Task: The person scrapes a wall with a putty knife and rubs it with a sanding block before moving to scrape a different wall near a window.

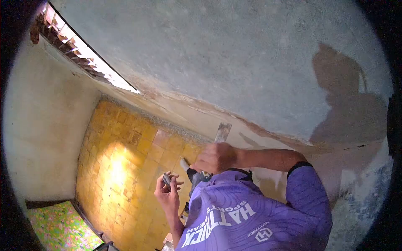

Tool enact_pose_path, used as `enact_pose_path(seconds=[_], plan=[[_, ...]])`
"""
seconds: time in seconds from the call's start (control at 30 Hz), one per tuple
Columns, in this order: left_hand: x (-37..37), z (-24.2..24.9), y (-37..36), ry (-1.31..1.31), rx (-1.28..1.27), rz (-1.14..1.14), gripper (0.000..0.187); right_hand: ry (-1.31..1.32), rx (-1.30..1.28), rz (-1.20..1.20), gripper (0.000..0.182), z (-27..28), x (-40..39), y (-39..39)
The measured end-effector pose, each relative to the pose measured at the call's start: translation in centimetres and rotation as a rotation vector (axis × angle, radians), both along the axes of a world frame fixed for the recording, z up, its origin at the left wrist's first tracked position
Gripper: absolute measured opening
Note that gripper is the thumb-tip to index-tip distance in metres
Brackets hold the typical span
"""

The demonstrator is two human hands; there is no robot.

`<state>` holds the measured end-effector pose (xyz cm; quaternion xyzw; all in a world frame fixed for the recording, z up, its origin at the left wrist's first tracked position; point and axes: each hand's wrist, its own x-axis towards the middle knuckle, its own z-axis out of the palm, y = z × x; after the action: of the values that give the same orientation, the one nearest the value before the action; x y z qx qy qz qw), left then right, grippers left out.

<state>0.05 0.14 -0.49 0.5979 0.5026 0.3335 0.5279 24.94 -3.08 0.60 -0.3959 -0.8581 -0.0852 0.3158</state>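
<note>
My left hand [168, 190] is raised in front of the lower body, its thumb and fingers closed around a small dark grey object [166, 180]. I cannot make out exactly what that object is. My right hand [215, 158] is a fist, knuckles up, at the chest beside the wall. A flat grey blade [223, 132] sticks out past this fist toward the wall; its handle is hidden in the fingers. Whether the blade touches the wall is unclear.
A grey-blue plastered wall [234, 54] with a peeling lower band fills the upper right and carries a shadow. Yellow floor tiles [125, 167] lie below. There is a barred window [83, 50] at upper left and a flowered green surface [63, 228] at lower left.
</note>
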Motion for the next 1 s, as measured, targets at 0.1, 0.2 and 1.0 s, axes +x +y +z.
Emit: enact_pose_path(seconds=[0.1,0.2,1.0], plan=[[-0.2,-0.4,0.1,0.016,0.019,-0.007,0.023,0.117,-0.030,-0.146,0.008,-0.7,4.0,1.8],[-0.3,-0.2,-0.1,0.020,0.020,-0.018,0.022,0.099,-0.030,-0.046,0.015,-1.0,2.0,1.7],[-0.3,-0.1,0.1,-0.019,0.017,-0.028,0.023,0.352,-0.189,-0.165,0.017,-4.5,5.1,2.6]])
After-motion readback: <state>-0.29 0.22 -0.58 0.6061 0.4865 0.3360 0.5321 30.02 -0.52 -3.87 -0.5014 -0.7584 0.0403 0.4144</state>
